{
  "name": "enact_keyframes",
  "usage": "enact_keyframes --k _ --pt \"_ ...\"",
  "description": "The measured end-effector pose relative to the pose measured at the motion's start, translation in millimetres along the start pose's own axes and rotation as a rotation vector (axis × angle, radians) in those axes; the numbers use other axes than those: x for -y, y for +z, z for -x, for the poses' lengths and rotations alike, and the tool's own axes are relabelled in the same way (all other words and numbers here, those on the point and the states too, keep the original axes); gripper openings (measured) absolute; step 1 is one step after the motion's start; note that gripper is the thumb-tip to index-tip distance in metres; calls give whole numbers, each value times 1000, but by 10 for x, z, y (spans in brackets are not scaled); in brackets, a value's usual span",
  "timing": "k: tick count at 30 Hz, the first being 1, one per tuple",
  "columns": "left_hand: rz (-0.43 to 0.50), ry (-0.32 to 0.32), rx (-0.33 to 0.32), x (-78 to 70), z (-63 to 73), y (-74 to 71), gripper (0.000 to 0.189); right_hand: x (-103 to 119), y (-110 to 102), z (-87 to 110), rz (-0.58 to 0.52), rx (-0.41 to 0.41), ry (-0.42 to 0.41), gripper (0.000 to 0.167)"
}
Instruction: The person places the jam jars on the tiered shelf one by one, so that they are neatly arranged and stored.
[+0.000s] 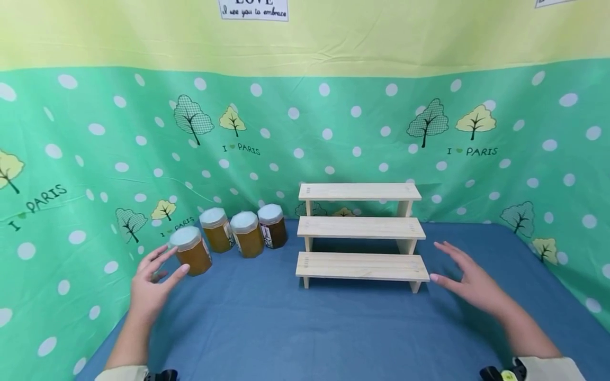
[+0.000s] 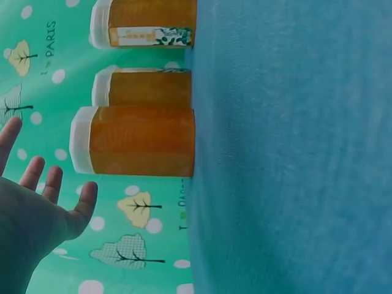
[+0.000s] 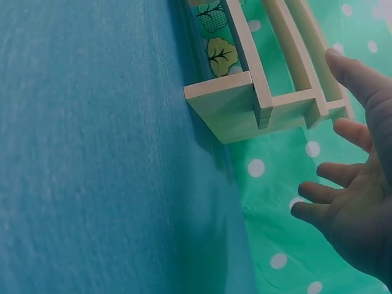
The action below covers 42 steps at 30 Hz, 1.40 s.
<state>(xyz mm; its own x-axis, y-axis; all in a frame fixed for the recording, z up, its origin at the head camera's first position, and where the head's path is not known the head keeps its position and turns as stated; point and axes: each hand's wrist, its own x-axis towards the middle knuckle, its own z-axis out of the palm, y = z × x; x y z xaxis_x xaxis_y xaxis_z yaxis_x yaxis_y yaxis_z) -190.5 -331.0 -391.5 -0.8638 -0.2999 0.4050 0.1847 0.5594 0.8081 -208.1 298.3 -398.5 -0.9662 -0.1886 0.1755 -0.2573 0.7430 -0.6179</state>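
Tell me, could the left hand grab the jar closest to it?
Probably yes: the left hand is empty and near that jar, with nothing visible standing between them.

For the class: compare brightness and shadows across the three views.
Head view: brightest, a soft shadow on the blue cloth near the bare right hand; left wrist view: dimmer, the bare left hand shaded; right wrist view: also dim, a soft-edged shadow on the blue cloth beside the pale wooden three-tier stand.
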Motion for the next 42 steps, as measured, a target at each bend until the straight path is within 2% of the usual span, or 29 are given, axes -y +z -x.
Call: enact_keyframes --k 9,21,26,33,42 --pt "66 -97 -23 39 -86 -30 56 -26 44 -61 -112 37 45 75" --pt "257 -194 -93 216 -233 -25 56 -43 36 -81 -198 61 98 73" --pt "304 -271 -72 268 -283 -33 60 -37 34 -88 -224 61 121 72" --pt "465 -360 -88 359 -304 -23 65 -37 84 -137 -252 77 149 71" --pt "549 -387 -37 468 -386 53 74 -85 103 -167 -278 107 142 75"
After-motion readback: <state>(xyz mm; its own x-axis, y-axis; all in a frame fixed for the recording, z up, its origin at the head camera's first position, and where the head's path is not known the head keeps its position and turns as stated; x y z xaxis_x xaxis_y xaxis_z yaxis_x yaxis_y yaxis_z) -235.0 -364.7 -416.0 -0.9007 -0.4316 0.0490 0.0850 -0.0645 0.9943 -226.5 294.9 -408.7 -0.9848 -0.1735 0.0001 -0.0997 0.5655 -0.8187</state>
